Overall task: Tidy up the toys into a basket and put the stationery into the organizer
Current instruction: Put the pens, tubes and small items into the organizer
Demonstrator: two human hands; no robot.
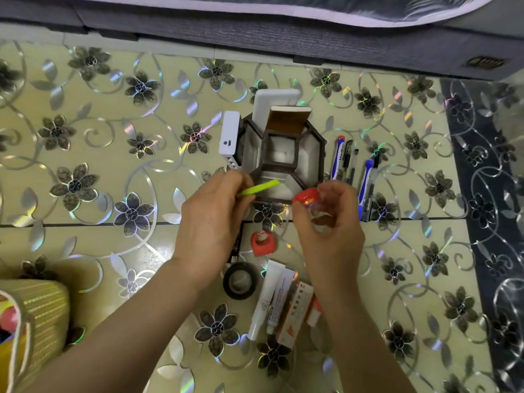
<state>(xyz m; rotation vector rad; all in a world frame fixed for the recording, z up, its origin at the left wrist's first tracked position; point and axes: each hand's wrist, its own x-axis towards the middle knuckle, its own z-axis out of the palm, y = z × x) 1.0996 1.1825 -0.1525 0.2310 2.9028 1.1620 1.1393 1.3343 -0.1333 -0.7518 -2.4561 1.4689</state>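
Observation:
A dark octagonal organizer with several compartments stands on the patterned floor; a white box and a brown booklet stick up from its far side. My left hand pinches a lime-green stick whose tip points over the organizer's near compartment. Just right of it, my right hand holds a red tape dispenser at the organizer's front corner. A yellow basket with toys inside sits at the lower left edge.
Several pens and markers lie right of the organizer. A white power adapter leans at its left. Below my hands lie a small red dispenser, a black tape roll, white tubes and a red-white box. A sofa base runs along the top.

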